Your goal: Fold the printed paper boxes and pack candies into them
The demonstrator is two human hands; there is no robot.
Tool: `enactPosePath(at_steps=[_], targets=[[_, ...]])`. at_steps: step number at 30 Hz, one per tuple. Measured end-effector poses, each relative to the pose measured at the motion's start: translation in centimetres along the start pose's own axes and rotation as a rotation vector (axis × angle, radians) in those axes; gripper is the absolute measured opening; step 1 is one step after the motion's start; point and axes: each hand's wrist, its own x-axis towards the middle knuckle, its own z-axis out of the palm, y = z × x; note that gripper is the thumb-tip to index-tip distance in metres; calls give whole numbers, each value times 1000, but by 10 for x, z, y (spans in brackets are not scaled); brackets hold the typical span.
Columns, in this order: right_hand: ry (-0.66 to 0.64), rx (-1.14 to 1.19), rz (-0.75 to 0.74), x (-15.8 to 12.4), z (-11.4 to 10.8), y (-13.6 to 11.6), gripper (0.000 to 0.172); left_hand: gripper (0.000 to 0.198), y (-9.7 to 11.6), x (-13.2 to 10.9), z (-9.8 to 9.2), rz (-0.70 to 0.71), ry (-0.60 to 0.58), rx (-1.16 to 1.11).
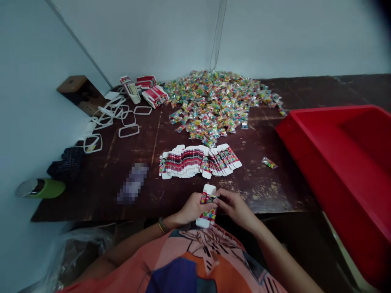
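Red-printed carton [209, 213] | left hand [194, 208] clamped on it; right hand [234, 207] pinching edge | over-squeezing could crease panel

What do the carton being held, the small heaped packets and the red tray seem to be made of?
Carton: probably printed cardboard, judging by its thin white flaps; finish is hard to tell.
Heaped packets: apparently clear, glossy plastic film, with bright glints and colours showing through.
Red tray: likely moulded plastic, smooth with a soft sheen, given its even colour; painted metal isn't ruled out.
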Motion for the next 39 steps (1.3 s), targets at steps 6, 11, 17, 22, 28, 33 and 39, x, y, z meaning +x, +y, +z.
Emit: enactPosePath(at_steps=[6,11,17,22,28,33,39], targets=[[220,530,213,-9,25,35,28,56,-8,-15,-1,173,145,143],[-39,855,490,-6,18,42,31,24,-3,-27,-4,207,46,366],[-144,344,264,3,9,13,25,48,5,-25,5,-94,80,-247],[-156,74,101,8,11,0,40,60,6,-23,2,-295,-61,-598],[-129,-254,-162,0,17,3,26,71,-12,-29,-9,-161,-173,-620],[-211,-635,-408,-4,6,6,33,68,-20,-23,-10,-50,-153,-383],[573,-1070,-195,31,-146,33,33,42,22,-24,-37,-17,-138,189]])
